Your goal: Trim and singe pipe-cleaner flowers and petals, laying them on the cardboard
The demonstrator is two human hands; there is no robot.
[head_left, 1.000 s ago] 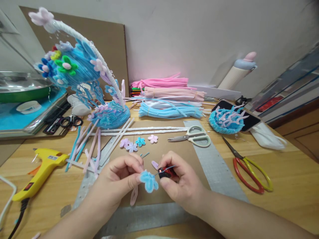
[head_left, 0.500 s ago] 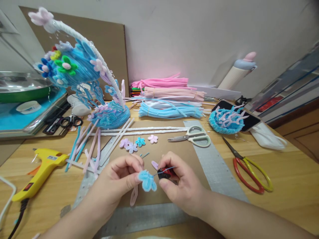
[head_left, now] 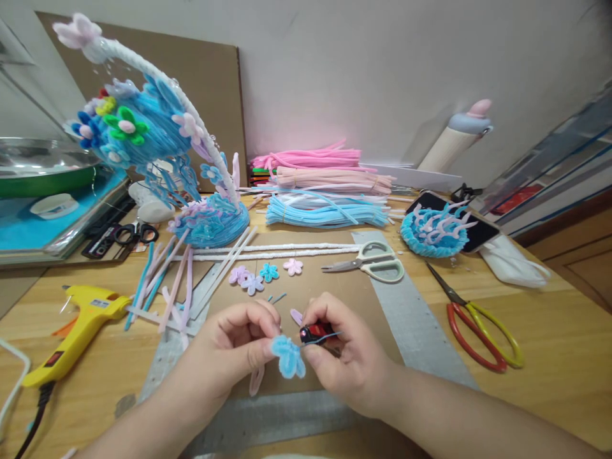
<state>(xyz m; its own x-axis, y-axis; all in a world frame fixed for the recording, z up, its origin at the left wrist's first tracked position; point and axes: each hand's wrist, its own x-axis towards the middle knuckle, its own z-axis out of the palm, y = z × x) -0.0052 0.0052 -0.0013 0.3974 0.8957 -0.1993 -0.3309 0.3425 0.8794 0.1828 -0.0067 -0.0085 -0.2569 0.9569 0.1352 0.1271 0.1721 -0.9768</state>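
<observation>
Between the thumb and fingers of my left hand [head_left: 246, 341], a light blue pipe-cleaner flower [head_left: 288, 357] is pinched at its left edge. A thin bluish wire stem [head_left: 318, 340] runs from the flower toward my right hand [head_left: 342, 357]. That hand is closed around small red-and-black pliers [head_left: 313, 333], mostly hidden in the palm, and the wire passes by their head and the thumb. Below my left hand lies a pale pink pipe-cleaner loop [head_left: 257, 380]. A lilac loop [head_left: 296, 316] shows just beyond the pliers.
Finished small flowers [head_left: 252, 284] and grey-handled scissors [head_left: 366, 261] lie on the cardboard [head_left: 335, 287]. Red-and-yellow scissors [head_left: 478, 338] rest to the right, a yellow glue gun [head_left: 81, 331] to the left. Pipe-cleaner bundles [head_left: 327, 211] and a tall blue flower decoration [head_left: 143, 140] stand behind.
The blue flower and my left hand have shifted slightly right and down, closer to the pliers. The pliers' head has turned and now sits beside the flower on the wire.
</observation>
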